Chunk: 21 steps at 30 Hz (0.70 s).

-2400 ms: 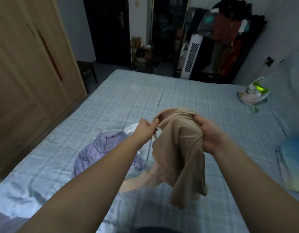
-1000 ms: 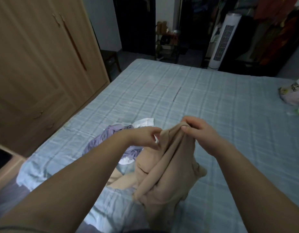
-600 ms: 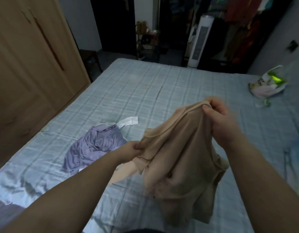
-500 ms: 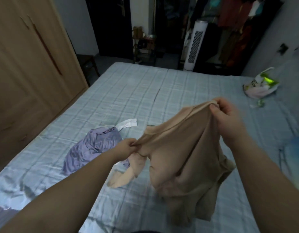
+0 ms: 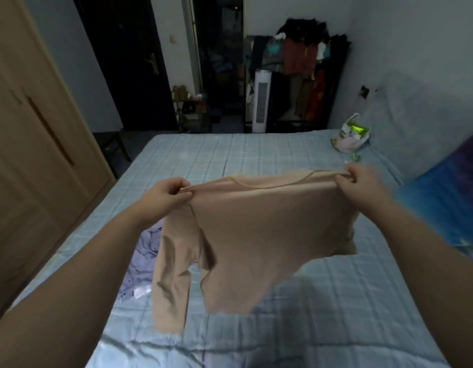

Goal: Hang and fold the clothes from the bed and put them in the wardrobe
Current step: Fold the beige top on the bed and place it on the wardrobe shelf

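Observation:
A beige long-sleeved top hangs spread out above the bed. My left hand pinches its left shoulder and my right hand pinches its right shoulder, pulling the neckline taut between them. One sleeve dangles down on the left. A lilac garment lies crumpled on the bed below my left forearm, partly hidden by the top. The wooden wardrobe stands shut along the left side.
A white plastic bag sits at the bed's far right corner. A blue pillow lies at the right edge. Beyond the bed stand a white tower fan, a loaded clothes rack and a dark doorway.
My hands have moved apart and up, stretching the bunched beige top out flat by its shoulders. The view has tilted up.

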Each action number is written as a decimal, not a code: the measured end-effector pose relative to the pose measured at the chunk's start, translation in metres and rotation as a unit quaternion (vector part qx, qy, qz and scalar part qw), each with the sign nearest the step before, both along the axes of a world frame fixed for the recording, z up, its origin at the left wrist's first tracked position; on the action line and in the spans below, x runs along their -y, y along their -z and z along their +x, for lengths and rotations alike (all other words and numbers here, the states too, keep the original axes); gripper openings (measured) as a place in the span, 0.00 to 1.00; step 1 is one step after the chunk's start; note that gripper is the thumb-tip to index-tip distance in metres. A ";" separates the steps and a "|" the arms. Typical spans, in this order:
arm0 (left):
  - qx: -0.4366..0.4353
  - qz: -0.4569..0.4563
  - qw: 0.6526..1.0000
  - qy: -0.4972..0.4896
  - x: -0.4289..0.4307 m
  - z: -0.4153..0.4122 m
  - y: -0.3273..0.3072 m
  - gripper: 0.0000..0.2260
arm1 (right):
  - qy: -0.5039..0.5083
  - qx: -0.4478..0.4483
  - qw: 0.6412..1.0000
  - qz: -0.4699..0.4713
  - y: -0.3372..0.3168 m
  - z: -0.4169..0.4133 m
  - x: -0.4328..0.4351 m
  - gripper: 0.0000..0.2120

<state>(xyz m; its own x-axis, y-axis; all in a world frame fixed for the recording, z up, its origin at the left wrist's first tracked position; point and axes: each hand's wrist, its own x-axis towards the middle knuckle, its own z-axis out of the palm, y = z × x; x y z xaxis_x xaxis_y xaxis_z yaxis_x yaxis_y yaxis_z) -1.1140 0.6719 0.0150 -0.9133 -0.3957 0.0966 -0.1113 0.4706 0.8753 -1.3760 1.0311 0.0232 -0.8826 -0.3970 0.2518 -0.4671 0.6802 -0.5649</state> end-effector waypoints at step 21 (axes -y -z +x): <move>-0.060 -0.147 0.980 -0.120 -0.085 -0.047 0.008 0.04 | 0.110 -0.262 0.957 0.058 0.032 0.006 -0.115 0.12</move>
